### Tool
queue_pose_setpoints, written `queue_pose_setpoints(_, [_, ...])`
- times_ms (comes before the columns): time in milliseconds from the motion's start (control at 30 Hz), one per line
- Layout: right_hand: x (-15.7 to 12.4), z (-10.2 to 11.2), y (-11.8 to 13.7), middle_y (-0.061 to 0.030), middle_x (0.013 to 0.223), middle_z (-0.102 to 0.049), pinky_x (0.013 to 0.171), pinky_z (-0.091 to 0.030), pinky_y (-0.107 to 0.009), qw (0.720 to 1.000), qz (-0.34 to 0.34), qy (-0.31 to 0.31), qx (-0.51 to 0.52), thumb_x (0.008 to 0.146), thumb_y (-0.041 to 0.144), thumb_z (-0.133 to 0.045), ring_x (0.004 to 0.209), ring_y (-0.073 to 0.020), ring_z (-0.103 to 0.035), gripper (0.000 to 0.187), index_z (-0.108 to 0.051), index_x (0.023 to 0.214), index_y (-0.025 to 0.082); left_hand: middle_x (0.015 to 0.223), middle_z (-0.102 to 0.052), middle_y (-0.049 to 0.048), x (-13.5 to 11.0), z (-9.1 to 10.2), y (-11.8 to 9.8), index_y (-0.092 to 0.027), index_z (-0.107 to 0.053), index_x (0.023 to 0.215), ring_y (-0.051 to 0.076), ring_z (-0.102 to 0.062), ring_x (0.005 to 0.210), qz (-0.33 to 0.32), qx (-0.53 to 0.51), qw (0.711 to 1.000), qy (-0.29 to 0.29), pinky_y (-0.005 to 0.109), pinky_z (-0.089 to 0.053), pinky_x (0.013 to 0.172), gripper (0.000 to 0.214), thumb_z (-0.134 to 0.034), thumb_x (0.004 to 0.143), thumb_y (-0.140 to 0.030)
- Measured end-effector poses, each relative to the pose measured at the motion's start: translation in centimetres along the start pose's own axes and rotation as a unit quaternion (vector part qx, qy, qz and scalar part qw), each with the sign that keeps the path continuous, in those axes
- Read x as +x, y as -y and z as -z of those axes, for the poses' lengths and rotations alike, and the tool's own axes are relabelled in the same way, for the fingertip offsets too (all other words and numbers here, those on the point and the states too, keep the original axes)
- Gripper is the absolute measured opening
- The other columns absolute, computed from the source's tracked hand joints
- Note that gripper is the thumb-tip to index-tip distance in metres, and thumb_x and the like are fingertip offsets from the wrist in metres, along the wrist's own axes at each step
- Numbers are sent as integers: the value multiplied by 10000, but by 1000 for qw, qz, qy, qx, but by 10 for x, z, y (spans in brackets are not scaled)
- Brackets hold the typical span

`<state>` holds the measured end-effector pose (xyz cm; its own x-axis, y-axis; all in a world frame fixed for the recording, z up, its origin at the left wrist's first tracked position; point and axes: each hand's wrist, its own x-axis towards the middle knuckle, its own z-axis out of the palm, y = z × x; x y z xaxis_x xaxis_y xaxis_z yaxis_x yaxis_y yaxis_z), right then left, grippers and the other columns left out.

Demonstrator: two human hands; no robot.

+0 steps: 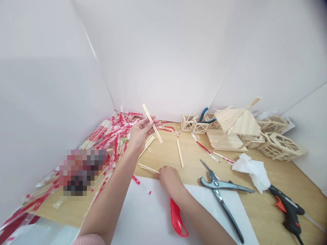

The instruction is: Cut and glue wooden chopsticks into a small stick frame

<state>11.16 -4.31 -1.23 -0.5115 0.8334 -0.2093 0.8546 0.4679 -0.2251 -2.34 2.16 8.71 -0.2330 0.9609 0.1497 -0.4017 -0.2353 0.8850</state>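
My left hand is raised above the wooden table, fingers closed round a pale wooden chopstick that slants up to the left. My right hand rests low on the table, its fingers curled over the end of another wooden stick lying flat at the edge of a white sheet. A third loose stick lies just beyond my right hand.
A heap of red-and-clear chopstick wrappers fills the left corner. Grey shears and a red handle lie on the sheet. Crumpled tissue, a black glue gun, stick-built models and blue pliers sit right. White walls enclose the table.
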Motion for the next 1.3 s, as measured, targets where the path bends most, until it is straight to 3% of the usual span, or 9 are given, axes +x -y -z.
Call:
queue_pose_setpoints(133, [-2,14,-14,-130,843,-678,613,-429,-282,999,-31,-19,33,846,341,-471,749,-240,-646,286,-675,850,140,993,-677,114,-14,-11,0,-130,-637,1013,218,-632,964,15,-10,999,28,347,-500,865,305,-666,730,-240])
queue_pose_setpoints(233, [1,45,-40,-112,731,-664,589,-402,-269,990,-73,-34,114,869,511,-364,697,-221,-627,481,-667,776,149,1008,-674,116,-25,-16,1,-141,-632,1035,223,-636,952,37,3,998,42,346,-504,849,335,-672,726,-264])
queue_pose_setpoints(300, [-2,67,-57,-101,718,-645,631,-396,-265,973,-88,-127,171,919,477,-231,711,-195,-608,553,-666,828,149,1015,-672,121,-30,-18,4,-143,-628,1046,229,-639,942,49,20,997,49,349,-507,835,352,-672,726,-283])
queue_pose_setpoints(433, [-16,94,-67,-58,779,-581,699,-392,-277,916,-55,-316,240,932,408,-266,752,-174,-551,441,-627,1052,187,1024,-670,130,-31,-20,11,-141,-628,1037,240,-635,951,60,41,996,42,358,-504,831,356,-675,722,-301])
queue_pose_setpoints(500, [-22,94,-58,-42,793,-549,712,-394,-277,899,-17,-344,272,933,378,-295,773,-168,-531,400,-575,1166,213,1041,-664,133,-28,-21,14,-139,-625,1043,241,-628,967,52,37,997,31,360,-500,839,361,-674,724,-301])
queue_pose_setpoints(667, [-15,77,-36,-32,822,-510,688,-397,-260,894,25,-317,315,925,320,-351,753,-146,-516,380,-513,1255,226,1082,-649,128,-23,-24,17,-134,-627,1024,234,-611,1004,23,7,1000,-3,342,-500,842,332,-671,728,-278])
queue_pose_setpoints(867, [-5,65,-36,-22,808,-487,693,-405,-249,881,33,-320,347,917,304,-377,746,-137,-512,374,-517,1253,219,1067,-655,125,-20,-22,22,-138,-614,1034,227,-622,978,24,-13,999,-19,340,-509,819,356,-691,706,-253])
queue_pose_setpoints(1067, [-8,68,-34,-39,867,-493,720,-422,-259,888,30,-310,338,924,281,-346,787,-143,-517,410,-432,1324,252,1048,-664,114,-16,-20,28,-151,-620,1016,226,-628,957,36,2,999,-33,339,-518,787,396,-732,651,-255])
queue_pose_setpoints(1300, [-2,56,-32,-58,892,-470,727,-453,-273,884,38,-336,324,918,248,-331,804,-153,-523,431,-403,1343,245,1065,-661,110,-16,-22,31,-167,-608,1019,217,-620,991,51,-23,998,-28,319,-493,819,406,-736,646,-264])
